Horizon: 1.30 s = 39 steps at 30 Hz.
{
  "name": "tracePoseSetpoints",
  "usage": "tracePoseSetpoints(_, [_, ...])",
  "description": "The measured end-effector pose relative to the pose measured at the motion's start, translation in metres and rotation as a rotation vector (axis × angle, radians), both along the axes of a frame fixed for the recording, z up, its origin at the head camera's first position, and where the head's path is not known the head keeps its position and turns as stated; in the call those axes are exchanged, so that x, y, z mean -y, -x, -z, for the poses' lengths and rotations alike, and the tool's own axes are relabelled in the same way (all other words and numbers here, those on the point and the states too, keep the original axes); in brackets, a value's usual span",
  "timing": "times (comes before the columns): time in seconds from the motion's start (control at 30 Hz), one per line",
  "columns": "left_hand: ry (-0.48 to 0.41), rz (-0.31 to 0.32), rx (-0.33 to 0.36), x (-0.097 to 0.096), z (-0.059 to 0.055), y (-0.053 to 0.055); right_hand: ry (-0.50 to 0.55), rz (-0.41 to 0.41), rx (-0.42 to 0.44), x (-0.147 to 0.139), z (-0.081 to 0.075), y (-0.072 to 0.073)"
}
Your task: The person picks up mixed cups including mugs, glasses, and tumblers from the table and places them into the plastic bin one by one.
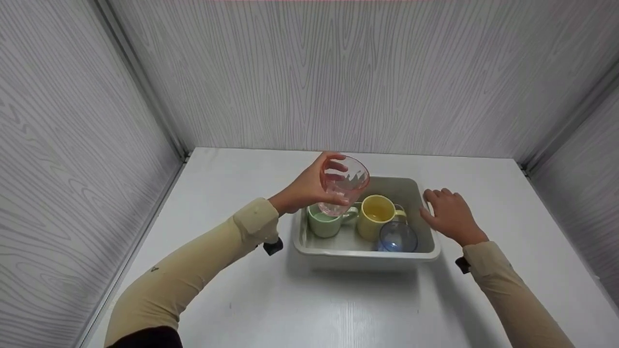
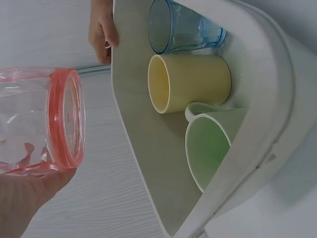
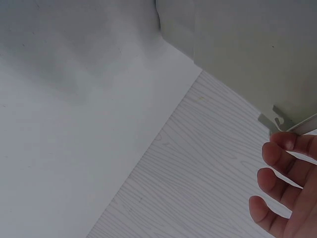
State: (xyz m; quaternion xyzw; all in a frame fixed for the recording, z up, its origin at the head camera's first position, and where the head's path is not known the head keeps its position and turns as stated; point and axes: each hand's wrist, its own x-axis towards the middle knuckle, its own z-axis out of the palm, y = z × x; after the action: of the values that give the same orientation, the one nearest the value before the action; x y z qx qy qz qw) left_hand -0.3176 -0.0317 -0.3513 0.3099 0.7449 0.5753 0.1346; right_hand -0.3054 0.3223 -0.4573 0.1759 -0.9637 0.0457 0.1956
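Note:
My left hand (image 1: 309,186) grips a clear pink tumbler (image 1: 349,181), tilted, above the left part of a grey plastic bin (image 1: 372,255). Its thumb lies along the near side, the fingers round the back. Inside the bin stand a green mug (image 1: 323,226) at left, a yellow mug (image 1: 370,227) in the middle and a blue clear tumbler (image 2: 198,29) at the right. My right hand (image 1: 450,215) is at the bin's right rim, thumb toward the rim. In the right wrist view, its fingers (image 3: 270,178) spread loosely outside the wall.
The bin stands on a white table (image 1: 242,299). A wood-grain panel (image 1: 309,77) rises behind it, with similar panels (image 1: 63,145) at the left and right sides. Behind the yellow mug, another clear rim shows, partly hidden.

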Motion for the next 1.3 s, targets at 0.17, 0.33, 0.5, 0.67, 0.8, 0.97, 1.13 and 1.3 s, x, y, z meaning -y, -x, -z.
tracePoseSetpoints(0.17, [0.005, 0.025, -0.003, -0.005, 0.004, 0.001, 0.002, 0.013, 0.029, 0.0, 0.001, 0.0])
tracePoseSetpoints(0.33, [0.003, 0.036, -0.011, -0.011, 0.004, 0.001, 0.004, 0.012, 0.02, 0.001, 0.0, 0.001])
tracePoseSetpoints(0.5, [0.022, 0.034, -0.019, -0.013, 0.005, 0.001, 0.009, 0.003, 0.014, 0.001, -0.001, 0.0])
tracePoseSetpoints(0.67, [0.07, 0.024, -0.036, -0.015, 0.008, 0.001, 0.004, -0.011, -0.002, 0.001, -0.001, -0.001])
tracePoseSetpoints(0.8, [0.066, 0.035, -0.042, -0.017, 0.01, 0.002, 0.002, -0.017, -0.008, 0.001, 0.0, 0.0])
tracePoseSetpoints(0.97, [0.077, 0.039, -0.067, -0.019, 0.013, 0.002, -0.003, -0.01, -0.008, 0.001, -0.001, 0.001])
tracePoseSetpoints(1.13, [0.122, 0.019, -0.107, -0.02, 0.015, 0.003, -0.008, -0.008, -0.005, 0.001, -0.002, 0.001])
tracePoseSetpoints(1.3, [0.163, 0.002, -0.136, -0.02, 0.015, 0.003, -0.005, -0.004, 0.008, 0.001, -0.004, 0.0])
